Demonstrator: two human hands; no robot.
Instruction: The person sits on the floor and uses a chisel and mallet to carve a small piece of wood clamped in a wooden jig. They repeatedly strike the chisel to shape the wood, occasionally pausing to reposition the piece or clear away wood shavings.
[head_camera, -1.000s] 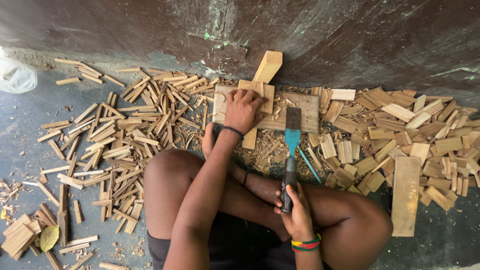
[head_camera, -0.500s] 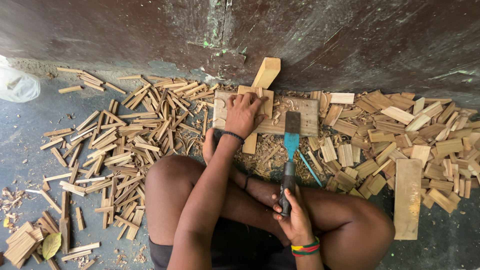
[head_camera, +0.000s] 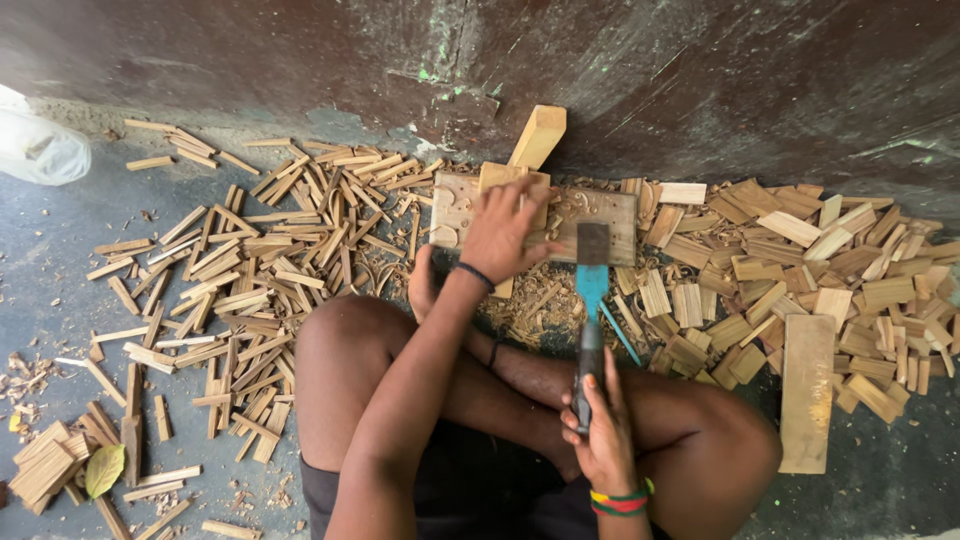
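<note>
My left hand (head_camera: 503, 232) presses a wood piece (head_camera: 510, 183) on the chopping block (head_camera: 600, 208) by the wall; right hand (head_camera: 603, 433) grips the cleaver (head_camera: 592, 290). Split sticks (head_camera: 250, 260) crowd both sides; a plank (head_camera: 806, 390) lies right.

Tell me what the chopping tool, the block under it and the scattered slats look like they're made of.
Chopping tool in the right hand: dull grey blade, likely steel; blue-painted middle; dark handle, material unclear.
Block: pale raw wood, unfinished, its face scarred.
Slats: light tan split wood, bare, with visible grain.
Piece held by the left hand: the same pale wood, seemingly.
</note>
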